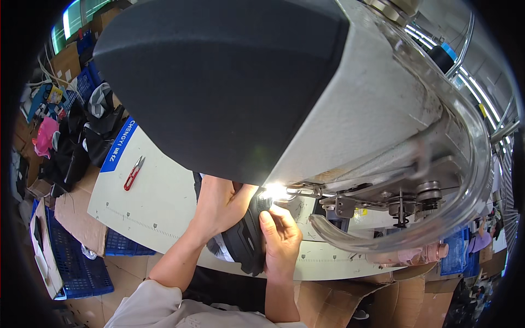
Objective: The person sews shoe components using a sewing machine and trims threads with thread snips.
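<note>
A black sewn fabric piece [240,240] with a grey lining, shaped somewhat like a shoe upper, lies beneath the head of a sewing machine [355,136]. My left hand [221,205] grips it from the left, the fingertips hidden behind the piece and the machine's dark cover. On the other side, my right hand [281,235] pinches its edge between thumb and fingers, close under a bright lamp [275,191]. Glare and the machine head hide the needle area.
Red-handled thread snips [133,174] lie on the pale worktable [164,202] at left. A pinkish bottle [421,254] lies near its right end. Blue crates [82,273] and heaped dark fabric [74,145] stand left; an opened cardboard box [339,300] sits below the front edge.
</note>
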`<state>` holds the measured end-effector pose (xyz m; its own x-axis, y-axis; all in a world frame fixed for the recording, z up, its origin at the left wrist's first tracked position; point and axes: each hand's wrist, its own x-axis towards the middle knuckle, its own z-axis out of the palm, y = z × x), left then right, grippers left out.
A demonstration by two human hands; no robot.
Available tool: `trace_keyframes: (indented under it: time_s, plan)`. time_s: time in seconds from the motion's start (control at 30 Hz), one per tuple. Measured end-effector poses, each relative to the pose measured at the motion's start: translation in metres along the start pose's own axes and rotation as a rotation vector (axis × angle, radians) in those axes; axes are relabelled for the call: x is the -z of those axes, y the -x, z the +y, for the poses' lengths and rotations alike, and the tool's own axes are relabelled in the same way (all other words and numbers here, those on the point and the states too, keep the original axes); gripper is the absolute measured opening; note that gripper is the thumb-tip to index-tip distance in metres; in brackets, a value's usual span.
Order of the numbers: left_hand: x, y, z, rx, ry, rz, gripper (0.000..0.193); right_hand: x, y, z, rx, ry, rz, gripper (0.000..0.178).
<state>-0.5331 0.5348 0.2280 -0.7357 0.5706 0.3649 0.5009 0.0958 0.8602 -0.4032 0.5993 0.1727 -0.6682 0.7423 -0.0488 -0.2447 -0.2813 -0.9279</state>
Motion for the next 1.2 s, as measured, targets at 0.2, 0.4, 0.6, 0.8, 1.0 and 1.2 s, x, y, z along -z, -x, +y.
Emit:
trace_keyframes:
  time_s: [0.2, 0.4, 0.6, 0.8, 1.0, 1.2]
  plan:
    - [-0.003, 0.022, 0.006, 0.066, 0.434, 0.026, 0.02, 0.043, 0.003, 0.032, -0.029, 0.046, -0.106, 0.033]
    - [-0.002, 0.019, 0.018, -0.239, -0.125, -0.05, 0.045, 0.035, -0.003, 0.002, -0.39, -0.225, -0.643, 0.062]
    - [-0.008, 0.022, 0.017, -0.167, -0.2, -0.092, 0.059, 0.024, 0.017, -0.047, -0.287, 0.13, -0.409, 0.049]
    - [-0.01, 0.023, 0.013, -0.093, -0.096, -0.098, 0.037, 0.024, 0.02, -0.044, -0.233, 0.103, -0.388, 0.046]
    - [-0.017, 0.03, 0.008, -0.029, 0.163, -0.045, 0.023, 0.026, 0.017, -0.043, -0.27, 0.053, -0.38, 0.046]
    - [-0.009, 0.026, 0.008, -0.013, 0.22, -0.068, 0.023, 0.025, 0.018, -0.037, -0.277, 0.056, -0.372, 0.044]
